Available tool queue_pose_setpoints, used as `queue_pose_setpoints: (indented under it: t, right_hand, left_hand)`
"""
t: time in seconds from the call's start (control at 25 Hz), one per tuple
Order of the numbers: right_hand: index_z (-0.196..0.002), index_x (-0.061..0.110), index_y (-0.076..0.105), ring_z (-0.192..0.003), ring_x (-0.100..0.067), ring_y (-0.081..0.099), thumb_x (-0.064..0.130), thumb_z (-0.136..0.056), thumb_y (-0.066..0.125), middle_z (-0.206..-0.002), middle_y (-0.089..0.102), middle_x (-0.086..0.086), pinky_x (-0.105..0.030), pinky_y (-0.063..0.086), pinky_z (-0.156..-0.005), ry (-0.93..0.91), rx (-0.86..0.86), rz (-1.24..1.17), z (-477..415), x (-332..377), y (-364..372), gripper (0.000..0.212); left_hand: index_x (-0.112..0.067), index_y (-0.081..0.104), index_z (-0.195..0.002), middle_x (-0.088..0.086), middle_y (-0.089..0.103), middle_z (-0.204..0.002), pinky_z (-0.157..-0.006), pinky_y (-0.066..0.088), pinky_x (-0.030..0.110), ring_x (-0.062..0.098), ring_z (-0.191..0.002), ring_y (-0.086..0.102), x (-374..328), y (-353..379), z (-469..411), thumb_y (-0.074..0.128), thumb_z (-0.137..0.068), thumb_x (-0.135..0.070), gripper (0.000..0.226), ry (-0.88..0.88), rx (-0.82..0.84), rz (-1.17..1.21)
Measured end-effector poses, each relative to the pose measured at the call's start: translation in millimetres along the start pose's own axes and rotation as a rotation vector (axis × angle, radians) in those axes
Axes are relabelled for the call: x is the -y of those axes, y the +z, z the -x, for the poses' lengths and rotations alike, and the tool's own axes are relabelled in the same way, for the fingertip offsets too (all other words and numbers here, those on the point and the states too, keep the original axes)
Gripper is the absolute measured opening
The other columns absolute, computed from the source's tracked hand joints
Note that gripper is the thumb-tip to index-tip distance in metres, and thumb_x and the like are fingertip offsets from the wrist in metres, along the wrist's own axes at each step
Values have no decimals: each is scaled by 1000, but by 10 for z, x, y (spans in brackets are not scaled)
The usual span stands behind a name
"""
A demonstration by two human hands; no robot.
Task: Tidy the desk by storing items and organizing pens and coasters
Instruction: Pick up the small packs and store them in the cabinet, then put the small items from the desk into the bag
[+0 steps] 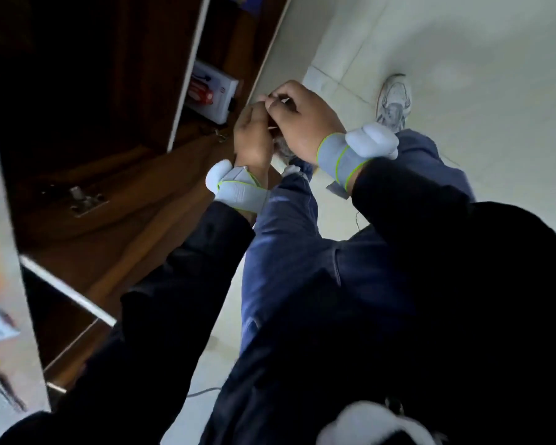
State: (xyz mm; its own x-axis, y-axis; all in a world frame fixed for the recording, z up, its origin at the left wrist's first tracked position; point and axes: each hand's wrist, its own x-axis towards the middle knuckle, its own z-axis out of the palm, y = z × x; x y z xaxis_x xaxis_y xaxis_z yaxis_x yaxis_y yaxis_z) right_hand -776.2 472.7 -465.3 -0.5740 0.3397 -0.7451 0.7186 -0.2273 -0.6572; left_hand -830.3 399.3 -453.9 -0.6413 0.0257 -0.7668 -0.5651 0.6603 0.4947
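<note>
Both hands meet close in front of the body, fingers curled in tight and knuckles touching. The right hand (302, 123) lies on top, back to the camera, its fingertips narrowed to a pinch on a thin pale stick (283, 100). Only slivers of the stick show between the fingers, and what it is cannot be told. The left hand (252, 139) is pressed against the right from below, thumb up by the right fingertips and fingers folded. Whether it grips the stick too cannot be told. Each wrist wears a grey ribbed knit band edged in bright green, the left band (241, 192) and the right band (337, 159), each carrying a smooth, rounded white lump. Dark matte sleeves (180, 284) run back from the bands. Below the hands hang blue cloth trousers (286, 252), creased at the knee. Beyond the right hand a worn grey-white shoe (394, 102) rests on a pale, glossy tiled floor (463, 75). To the left of the hands stands an open cabinet (109, 91) of dark brown wood with pale edging. Inside it, just beyond the left hand, sits a flat white box (212, 94) with a red shape on its face. Left of the left wrist the swung-open door (135, 220) shows a smooth wood grain and a dull metal hinge (84, 199).
</note>
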Motion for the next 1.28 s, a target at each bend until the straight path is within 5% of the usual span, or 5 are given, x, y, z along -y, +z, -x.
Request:
queue_pose_setpoints:
  t: [0.44, 0.6, 0.76, 0.96, 1.28]
  right_hand:
    - [-92, 26, 63, -84, -17, 65, 38, -92, 53, -83, 68, 4, -40, 52, -82, -565, 292, 224, 941, 1653, -184, 15]
    - [-93, 29, 61, -82, -19, 67, 42, -90, 52, -85, 67, 4, -44, 54, -81, -761, 455, 289, 1240, 2189, 87, 16]
    - [-95, 32, 62, -78, -13, 61, 45, -90, 51, -86, 67, 8, -42, 53, -79, -904, 542, 466, 1381, 2581, 488, 17]
    - [-96, 34, 62, -84, -8, 63, 45, -86, 50, -93, 68, 15, -41, 53, -83, -948, 578, 524, 1285, 2974, 1005, 18]
    - [-95, 33, 62, -79, -14, 62, 46, -83, 53, -93, 66, 8, -37, 53, -76, -922, 473, 615, 914, 3419, 1512, 20]
  left_hand:
    - [-17, 51, -80, 2, 59, -74, -58, 49, 22, 6, -60, 57, -959, -982, 1316, 47, -102, -17, 23, 330, -226, 380]
    - [-16, 54, -87, 21, 68, -97, -74, 52, 33, 21, -84, 65, -1052, -1526, 1614, 52, -100, -21, 14, 441, -348, 473]
    - [-21, 55, -84, 11, 64, -92, -76, 47, 27, 17, -86, 60, -1022, -1954, 1732, 54, -99, -20, 16, 496, -504, 575]
    - [-13, 59, -91, -1, 61, -84, -67, 45, 14, 1, -73, 55, -1058, -2463, 1481, 56, -97, -16, 7, 609, -588, 573]
    - [-24, 59, -95, -14, 63, -81, -74, 49, 33, 5, -73, 58, -1105, -3201, 841, 62, -84, -31, 13, 662, -617, 489]
